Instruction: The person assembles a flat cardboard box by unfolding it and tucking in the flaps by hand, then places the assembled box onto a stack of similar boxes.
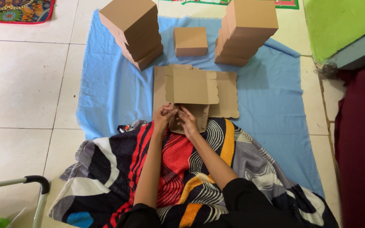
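The left hand (164, 116) and the right hand (188, 121) meet at the near edge of a flat cardboard box blank (191, 90), fingers pinched on a small flap of it. Both hands close on the card from either side, almost touching each other. The blank lies just beyond the fingertips, partly folded, one panel raised above more flat blanks (227, 95) stacked under it and to its right.

Further off stand finished brown boxes: a leaning stack (134, 29) at far left, a single small box (190, 41) in the middle, and a taller stack (246, 29) at far right. All are closed, so what they hold cannot be told.

Everything rests on a blue cloth (115, 93) spread over a pale tiled floor (22, 84). A striped blanket (216, 169) in red, black, grey and orange covers the person's lap beneath the forearms. A metal frame with a black grip (39, 185) shows at near left, a dark red cloth (360, 139) at right, and a green surface (339, 21) at far right.
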